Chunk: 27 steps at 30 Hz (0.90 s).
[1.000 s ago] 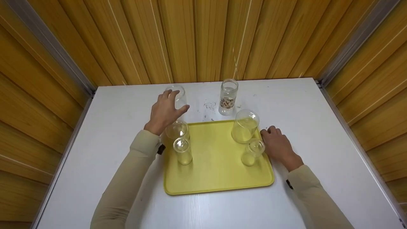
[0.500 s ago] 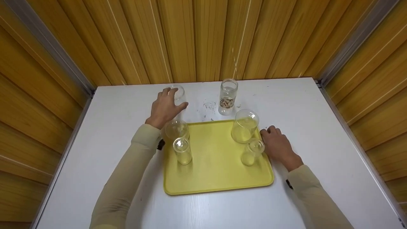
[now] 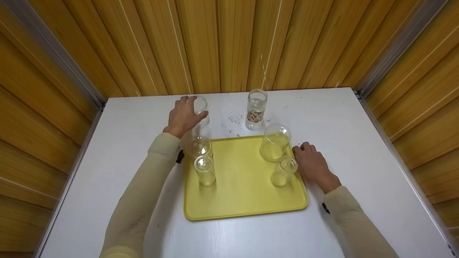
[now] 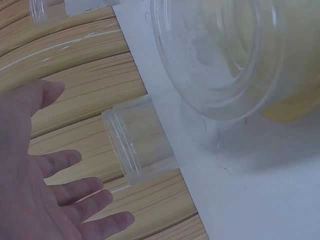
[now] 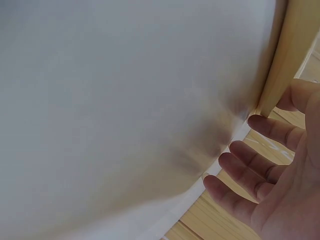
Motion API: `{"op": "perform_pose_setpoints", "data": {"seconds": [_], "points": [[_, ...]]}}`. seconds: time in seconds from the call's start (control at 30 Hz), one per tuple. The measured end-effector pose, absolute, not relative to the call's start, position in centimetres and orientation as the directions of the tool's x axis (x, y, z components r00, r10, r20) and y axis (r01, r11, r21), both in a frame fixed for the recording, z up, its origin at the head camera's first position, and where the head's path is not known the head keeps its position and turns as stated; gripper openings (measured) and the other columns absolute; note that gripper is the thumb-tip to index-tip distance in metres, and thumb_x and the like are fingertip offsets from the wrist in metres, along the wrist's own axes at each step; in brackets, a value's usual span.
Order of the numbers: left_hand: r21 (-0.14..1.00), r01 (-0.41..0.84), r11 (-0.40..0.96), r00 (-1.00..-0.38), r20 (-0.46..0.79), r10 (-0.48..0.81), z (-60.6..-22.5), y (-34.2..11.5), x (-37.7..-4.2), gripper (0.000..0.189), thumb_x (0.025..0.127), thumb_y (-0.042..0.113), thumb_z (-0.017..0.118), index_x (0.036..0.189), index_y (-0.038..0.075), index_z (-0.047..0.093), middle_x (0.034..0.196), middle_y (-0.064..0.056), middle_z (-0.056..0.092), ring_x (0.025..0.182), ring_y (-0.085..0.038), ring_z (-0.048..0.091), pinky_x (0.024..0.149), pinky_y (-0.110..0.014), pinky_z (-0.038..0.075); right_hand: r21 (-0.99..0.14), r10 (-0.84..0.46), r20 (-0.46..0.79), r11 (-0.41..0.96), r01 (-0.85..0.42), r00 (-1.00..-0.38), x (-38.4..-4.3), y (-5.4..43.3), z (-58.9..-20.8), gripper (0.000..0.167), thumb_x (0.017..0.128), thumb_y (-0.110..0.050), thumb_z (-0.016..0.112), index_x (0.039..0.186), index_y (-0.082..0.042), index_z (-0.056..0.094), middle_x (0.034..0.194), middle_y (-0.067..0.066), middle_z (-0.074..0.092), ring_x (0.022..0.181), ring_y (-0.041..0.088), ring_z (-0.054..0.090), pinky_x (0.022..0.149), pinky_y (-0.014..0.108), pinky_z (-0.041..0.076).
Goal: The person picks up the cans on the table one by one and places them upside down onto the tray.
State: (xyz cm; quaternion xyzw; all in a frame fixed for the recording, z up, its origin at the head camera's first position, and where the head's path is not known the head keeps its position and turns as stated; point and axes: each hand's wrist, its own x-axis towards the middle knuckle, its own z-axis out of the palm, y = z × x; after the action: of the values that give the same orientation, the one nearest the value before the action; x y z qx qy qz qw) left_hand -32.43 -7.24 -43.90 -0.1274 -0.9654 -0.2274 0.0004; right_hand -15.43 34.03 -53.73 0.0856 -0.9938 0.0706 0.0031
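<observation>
Yellow tray (image 3: 244, 179), patterned jar (image 3: 255, 115), plain jar (image 3: 202, 106); white table (image 3: 353, 136) beneath

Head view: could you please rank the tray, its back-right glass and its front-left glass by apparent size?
Largest to smallest:
1. Tray
2. Back-right glass
3. Front-left glass

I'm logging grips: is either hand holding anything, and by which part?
The left hand holds nothing; its spread fingers stand apart from the back-left jar. The right hand is at the right rim of the yellow tray, but whether it grips is unclear.
</observation>
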Motion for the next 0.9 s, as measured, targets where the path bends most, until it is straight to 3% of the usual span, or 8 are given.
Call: {"op": "perform_pose_setpoints", "data": {"seconds": [0.9], "points": [[0.382,0.222,0.897,-0.970,-0.009,0.244,-44.9,-6.9,-34.3,0.075,0.100,0.046,0.067,0.160,0.006,0.045,0.161,-0.027,0.038,0.142,-0.043,0.042,0.107,-0.058,0.047,-0.119,-0.165,0.019,0.979,-0.166,-0.986,-15.4,34.1,-53.9,0.032,0.108,-0.015,0.055,0.133,0.003,0.062,0.121,0.027,0.054,0.105,0.046,0.055,0.075,0.063,0.053]]}}
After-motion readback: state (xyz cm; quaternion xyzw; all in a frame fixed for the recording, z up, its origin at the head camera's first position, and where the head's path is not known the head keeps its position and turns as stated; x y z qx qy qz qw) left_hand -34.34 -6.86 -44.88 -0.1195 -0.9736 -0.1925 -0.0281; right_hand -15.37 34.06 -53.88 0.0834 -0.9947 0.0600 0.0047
